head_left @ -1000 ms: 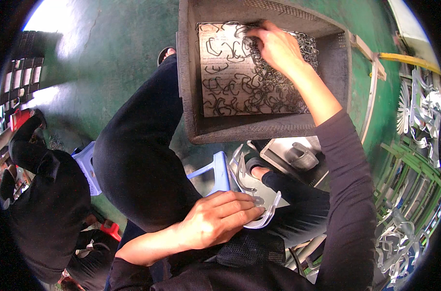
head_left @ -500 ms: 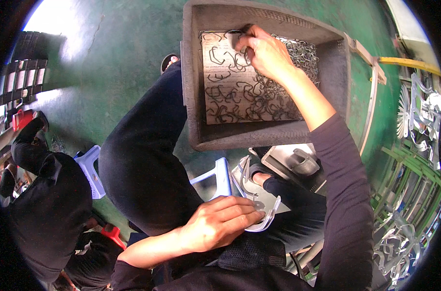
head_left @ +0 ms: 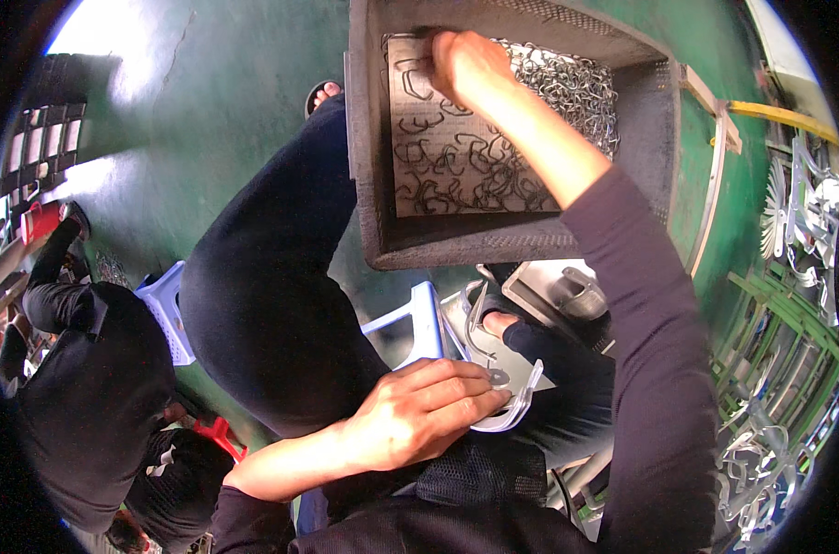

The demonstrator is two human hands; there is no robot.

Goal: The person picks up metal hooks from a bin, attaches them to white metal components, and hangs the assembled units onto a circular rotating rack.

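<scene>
My left hand (head_left: 419, 414) is closed over a curved silvery metal piece (head_left: 523, 399) in front of my lap, its bent rim sticking out past the fingertips. My right hand (head_left: 472, 68) reaches into the far left part of a grey plastic crate (head_left: 493, 247). Its fingers are curled downward and partly hidden, so what they grip cannot be made out. Dark bent wire hooks (head_left: 493, 166) lie around and below that hand on a printed sheet (head_left: 405, 185). Along the crate's right side, more hooks (head_left: 576, 97) are heaped densely.
A pale blue plastic stool (head_left: 424, 319) stands just beyond my left hand. A grey bin (head_left: 581, 295) is below the crate. Green racks (head_left: 779, 342) and loose silvery metal parts (head_left: 761, 480) are at right. Another person (head_left: 96, 369) in dark clothes is at left, near a blue stool (head_left: 168, 309).
My right hand has moved slightly left and up inside the crate. The crate appears a little higher in view. My left hand keeps its grip on the metal piece.
</scene>
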